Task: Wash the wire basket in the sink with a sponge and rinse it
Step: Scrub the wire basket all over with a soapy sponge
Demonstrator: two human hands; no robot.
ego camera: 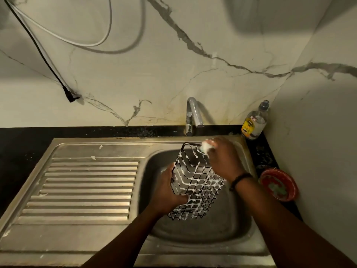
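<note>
A black wire basket (197,182), streaked with white foam, is tilted over the steel sink bowl (228,227). My left hand (168,192) grips its left side from below. My right hand (222,159) is closed on a foamy sponge (206,147) and presses it against the basket's far upper rim. Most of the sponge is hidden by my fingers. The chrome tap (193,115) stands behind the bowl with no water running from it.
A ribbed steel draining board (85,188) lies left of the bowl. A dish-soap bottle (255,121) stands in the back right corner and a red bowl (278,184) sits on the dark counter at right. A black plug (70,94) hangs on the marble wall.
</note>
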